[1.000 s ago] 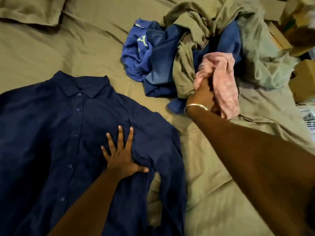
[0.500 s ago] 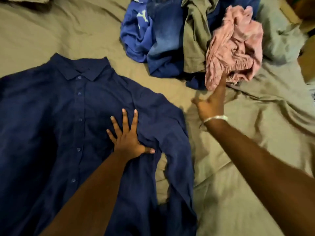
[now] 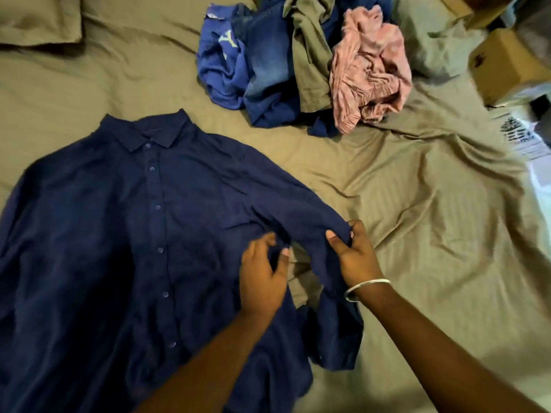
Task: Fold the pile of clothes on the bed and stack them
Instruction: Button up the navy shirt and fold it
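A: Entry. Navy shirt (image 3: 143, 234) lies spread front-up on the bed (image 3: 432, 219), collar toward the upper left of the frame, buttons done up, filling the left and centre. One sleeve (image 3: 313, 231) is bunched along the shirt's right edge, near the centre.

B: Hands?

A: Right hand (image 3: 354, 254), bangle (image 3: 365, 289) at the wrist, pinches the sleeve fabric, thumb on top and fingers curled under the edge. Left hand (image 3: 262, 278) sits just beside it at the armpit area; fingers are curled onto the cloth and appear to grip a fold, though blur makes the exact hold hard to read.

B: Step in hand?

A: Judged: first garment, sleeve being readied to fold across the body. No fold shows yet, and no stack is visible.

B: Next move calls for what?

A: Probably lifting the sleeve clear and laying it flat over the front, with the left hand anchoring the side seam so the body does not drag. Thin cloth, likely to wrinkle if pulled fast.

B: Surroundings?

A: The unfolded pile (image 3: 298, 64) sits at upper centre, well apart from the shirt: blue pieces, an olive one, a pink garment (image 3: 369, 73) on its right. Pillow (image 3: 35, 19) upper left; cardboard boxes (image 3: 504, 64) upper right, off the bed.
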Demonstrator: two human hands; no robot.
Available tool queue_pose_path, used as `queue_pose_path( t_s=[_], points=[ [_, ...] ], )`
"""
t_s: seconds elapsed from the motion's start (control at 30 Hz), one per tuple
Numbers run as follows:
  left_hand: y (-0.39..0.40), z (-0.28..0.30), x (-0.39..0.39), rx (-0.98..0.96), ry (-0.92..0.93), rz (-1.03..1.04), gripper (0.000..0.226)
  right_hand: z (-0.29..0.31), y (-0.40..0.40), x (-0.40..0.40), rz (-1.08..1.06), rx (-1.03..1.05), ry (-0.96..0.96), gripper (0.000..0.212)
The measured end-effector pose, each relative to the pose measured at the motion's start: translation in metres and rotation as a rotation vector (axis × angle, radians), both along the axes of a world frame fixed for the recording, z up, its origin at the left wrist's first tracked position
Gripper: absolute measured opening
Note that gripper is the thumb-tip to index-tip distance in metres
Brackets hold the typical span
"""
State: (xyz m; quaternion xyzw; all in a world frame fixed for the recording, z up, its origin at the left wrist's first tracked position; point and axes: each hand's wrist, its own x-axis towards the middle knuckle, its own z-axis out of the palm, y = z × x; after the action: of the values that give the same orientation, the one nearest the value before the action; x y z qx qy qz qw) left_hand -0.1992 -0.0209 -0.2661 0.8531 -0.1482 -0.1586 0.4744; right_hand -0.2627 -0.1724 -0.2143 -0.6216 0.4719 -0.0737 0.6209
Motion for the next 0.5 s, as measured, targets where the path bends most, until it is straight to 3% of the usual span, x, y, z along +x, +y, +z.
queue_pose_path(
  t_s=[0.03,0.1,0.17,0.23,0.3,0.33,0.4,0.5],
  points=[
    [-0.003,0.012,-0.019,-0.093,0.213,-0.033,0.030,0.011,0.001,-0.001,-0.017,0.034,0.004,0.012],
    [-0.013,0.034,-0.052,-0.179,0.621,-0.167,0.039,0.033,0.001,-0.006,-0.105,0.137,-0.006,0.016],
    [-0.025,0.047,-0.079,-0.303,0.852,-0.193,0.043,0.046,-0.001,-0.015,-0.159,0.220,-0.012,0.023],
    [-0.036,0.062,-0.099,-0.474,1.072,-0.060,0.040,0.054,-0.006,-0.027,-0.157,0.306,-0.066,0.033],
    [-0.050,0.073,-0.116,-0.529,1.233,0.013,0.018,0.056,-0.017,-0.043,-0.115,0.369,-0.090,0.039],
    [-0.057,0.078,-0.122,-0.509,1.297,0.027,0.016,0.057,-0.022,-0.053,-0.074,0.351,-0.051,0.038],
    [-0.068,0.082,-0.126,-0.489,1.421,0.056,0.035,0.059,-0.035,-0.071,0.028,0.261,0.060,0.031],
    [-0.093,0.094,-0.133,-0.478,1.449,0.245,0.025,0.054,-0.056,-0.115,0.116,0.325,0.144,0.023]
  ],
)
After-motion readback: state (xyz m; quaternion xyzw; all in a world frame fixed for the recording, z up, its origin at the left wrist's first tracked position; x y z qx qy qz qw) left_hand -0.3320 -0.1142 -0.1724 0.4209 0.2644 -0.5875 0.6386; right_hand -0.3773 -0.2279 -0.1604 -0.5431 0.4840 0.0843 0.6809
